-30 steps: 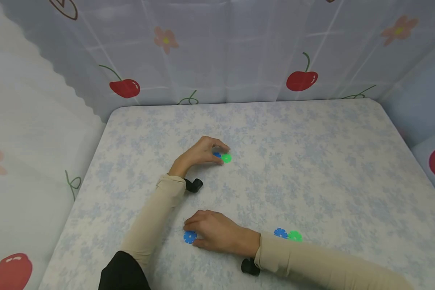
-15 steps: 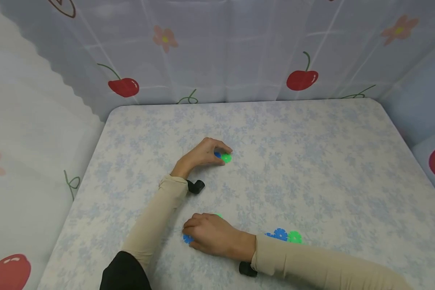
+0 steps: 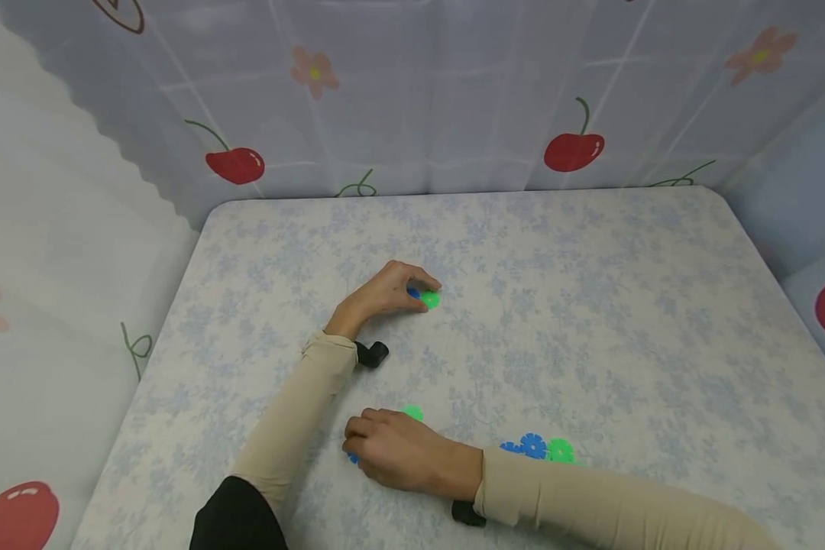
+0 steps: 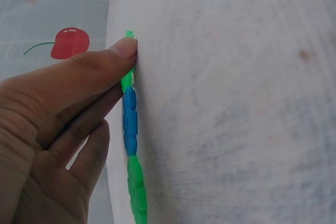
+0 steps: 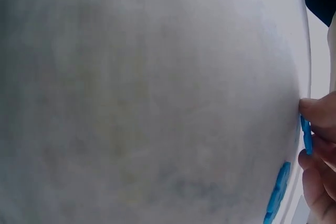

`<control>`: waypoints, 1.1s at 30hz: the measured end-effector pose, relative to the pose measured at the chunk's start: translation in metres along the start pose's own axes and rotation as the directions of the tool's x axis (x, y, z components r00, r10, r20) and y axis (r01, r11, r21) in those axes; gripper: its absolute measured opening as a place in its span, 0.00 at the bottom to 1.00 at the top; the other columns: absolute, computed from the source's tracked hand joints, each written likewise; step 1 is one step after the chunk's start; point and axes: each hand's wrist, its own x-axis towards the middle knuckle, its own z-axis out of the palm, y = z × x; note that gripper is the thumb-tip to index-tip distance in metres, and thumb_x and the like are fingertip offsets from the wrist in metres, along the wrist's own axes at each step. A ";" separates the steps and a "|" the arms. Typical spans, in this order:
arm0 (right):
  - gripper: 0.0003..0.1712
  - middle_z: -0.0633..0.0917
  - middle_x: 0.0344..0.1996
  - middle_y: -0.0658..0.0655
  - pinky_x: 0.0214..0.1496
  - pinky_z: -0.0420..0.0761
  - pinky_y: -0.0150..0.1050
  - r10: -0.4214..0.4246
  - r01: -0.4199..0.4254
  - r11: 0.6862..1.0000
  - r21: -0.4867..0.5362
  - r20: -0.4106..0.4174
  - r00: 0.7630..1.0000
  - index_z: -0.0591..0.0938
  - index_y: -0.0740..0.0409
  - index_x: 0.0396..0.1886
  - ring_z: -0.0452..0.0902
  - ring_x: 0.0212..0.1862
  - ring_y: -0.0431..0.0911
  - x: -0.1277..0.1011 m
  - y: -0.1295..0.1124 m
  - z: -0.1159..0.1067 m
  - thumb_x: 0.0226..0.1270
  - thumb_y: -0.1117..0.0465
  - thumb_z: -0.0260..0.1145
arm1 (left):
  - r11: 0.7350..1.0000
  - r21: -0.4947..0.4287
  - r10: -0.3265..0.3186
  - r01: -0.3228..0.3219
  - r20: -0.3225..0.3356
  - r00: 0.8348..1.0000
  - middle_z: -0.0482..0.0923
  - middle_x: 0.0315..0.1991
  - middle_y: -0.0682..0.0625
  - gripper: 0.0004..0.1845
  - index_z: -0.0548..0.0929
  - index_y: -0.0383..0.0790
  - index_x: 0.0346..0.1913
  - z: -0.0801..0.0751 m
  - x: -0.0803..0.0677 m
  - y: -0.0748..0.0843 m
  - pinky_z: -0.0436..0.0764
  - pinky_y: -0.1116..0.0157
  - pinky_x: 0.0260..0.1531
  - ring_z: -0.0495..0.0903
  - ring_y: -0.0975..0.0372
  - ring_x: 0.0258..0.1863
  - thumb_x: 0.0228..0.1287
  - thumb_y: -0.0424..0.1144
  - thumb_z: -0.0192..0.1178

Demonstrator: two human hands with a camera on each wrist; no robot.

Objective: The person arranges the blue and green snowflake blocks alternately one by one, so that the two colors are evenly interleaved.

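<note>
At the table's middle, my left hand [image 3: 383, 290] pinches a green flower-shaped disc [image 3: 429, 299]. A blue disc [image 3: 413, 292] sits beside it. Seen edge-on in the left wrist view, the blue disc [image 4: 130, 121] lies in line between the held green disc and another green disc [image 4: 137, 190]. Nearer the front, my right hand [image 3: 412, 451] grips a blue disc [image 5: 306, 135] between thumb and fingers, mostly covered in the head view. A further blue disc [image 5: 278, 195] lies on the table close to that hand. Just behind the right hand a green disc [image 3: 413, 412] shows partly.
Beyond the right sleeve [image 3: 591, 489] lie blue discs [image 3: 532, 445] and a green disc [image 3: 560, 450], partly hidden by the arm. A pale floral cloth covers the table [image 3: 591, 305]. Cherry-printed curtains [image 3: 426, 99] stand behind and at the sides.
My right hand has shifted slightly left and toward the front, covering more of its blue disc. A green disc behind it and a second blue disc by the sleeve have been uncovered.
</note>
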 end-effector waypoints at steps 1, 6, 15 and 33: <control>0.09 0.79 0.39 0.45 0.43 0.74 0.23 -0.007 0.007 1.000 0.000 0.003 1.000 0.83 0.50 0.40 0.74 0.39 0.36 0.000 0.000 0.000 0.58 0.60 0.62 | 1.000 0.000 -0.001 0.001 0.001 1.000 0.80 0.47 0.53 0.20 0.82 0.43 0.48 0.000 0.000 0.000 0.78 0.71 0.40 0.78 0.63 0.44 0.47 0.34 0.69; 0.10 0.79 0.39 0.46 0.44 0.74 0.23 -0.033 0.034 0.999 -0.013 0.018 0.999 0.83 0.50 0.40 0.74 0.39 0.36 0.001 0.001 -0.002 0.60 0.61 0.60 | 1.000 0.004 -0.006 0.006 0.005 1.000 0.80 0.47 0.52 0.20 0.82 0.43 0.48 0.000 0.000 0.002 0.78 0.71 0.40 0.79 0.62 0.44 0.47 0.34 0.69; 0.11 0.80 0.40 0.46 0.45 0.73 0.22 -0.023 0.021 0.999 0.037 0.062 0.998 0.82 0.51 0.41 0.74 0.41 0.36 0.001 0.004 -0.004 0.59 0.62 0.60 | 1.000 -0.001 -0.012 0.012 0.004 1.000 0.80 0.47 0.52 0.20 0.82 0.43 0.48 0.000 -0.001 0.002 0.78 0.71 0.40 0.79 0.63 0.44 0.47 0.34 0.69; 0.15 0.79 0.46 0.49 0.51 0.74 0.29 0.245 -0.256 0.938 0.234 0.074 0.967 0.82 0.56 0.46 0.74 0.49 0.40 -0.009 0.038 -0.024 0.59 0.59 0.62 | 0.998 0.056 -0.008 0.007 0.009 1.000 0.81 0.45 0.53 0.19 0.82 0.43 0.47 -0.001 0.002 0.004 0.78 0.72 0.39 0.79 0.64 0.43 0.48 0.35 0.69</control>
